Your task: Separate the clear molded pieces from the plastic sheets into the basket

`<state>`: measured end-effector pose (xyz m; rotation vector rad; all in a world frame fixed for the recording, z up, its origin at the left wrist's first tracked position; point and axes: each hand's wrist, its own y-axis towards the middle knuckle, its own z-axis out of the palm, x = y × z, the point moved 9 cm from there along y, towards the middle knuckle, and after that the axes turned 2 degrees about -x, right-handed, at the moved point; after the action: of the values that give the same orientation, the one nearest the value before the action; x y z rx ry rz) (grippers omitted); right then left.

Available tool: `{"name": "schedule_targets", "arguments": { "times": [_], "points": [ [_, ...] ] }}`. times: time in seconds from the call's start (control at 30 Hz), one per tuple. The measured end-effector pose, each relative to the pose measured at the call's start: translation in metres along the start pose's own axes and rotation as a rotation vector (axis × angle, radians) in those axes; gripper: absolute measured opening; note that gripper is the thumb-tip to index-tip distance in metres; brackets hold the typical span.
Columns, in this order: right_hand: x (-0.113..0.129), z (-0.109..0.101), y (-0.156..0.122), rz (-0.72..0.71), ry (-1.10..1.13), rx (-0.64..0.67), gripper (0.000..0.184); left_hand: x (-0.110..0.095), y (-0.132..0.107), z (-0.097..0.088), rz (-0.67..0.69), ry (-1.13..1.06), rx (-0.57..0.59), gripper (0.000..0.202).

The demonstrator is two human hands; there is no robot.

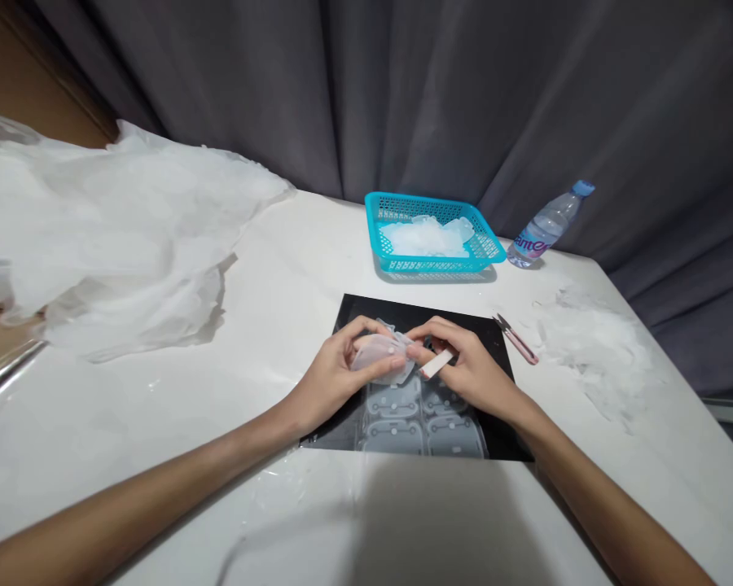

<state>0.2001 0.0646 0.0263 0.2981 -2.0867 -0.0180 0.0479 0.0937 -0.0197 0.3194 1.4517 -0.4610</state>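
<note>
A black mat (501,435) lies on the white table in front of me. A translucent silicone sheet of moulded parts (424,423) rests on it. My left hand (335,370) is closed, pinching a rounded translucent piece (375,354) of that sheet and lifting it. My right hand (470,370) is closed too; its fingertips touch the same piece, and it holds a small flat pale stick (438,363) between the fingers.
A turquoise basket (485,248) with translucent pieces stands behind the mat. A water bottle (546,228) lies to its right. Pink snips (516,338) sit beside the mat. Scraps (592,350) pile at right; crumpled white plastic (116,244) covers the left.
</note>
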Motion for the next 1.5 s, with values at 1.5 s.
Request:
{"name": "schedule_targets", "arguments": {
  "times": [1.5],
  "points": [
    [0.050, -0.014, -0.039, -0.333, -0.182, -0.289, 0.006, -0.026, -0.015, 0.018, 0.047, -0.077, 0.129, 0.023]
  ]
}}
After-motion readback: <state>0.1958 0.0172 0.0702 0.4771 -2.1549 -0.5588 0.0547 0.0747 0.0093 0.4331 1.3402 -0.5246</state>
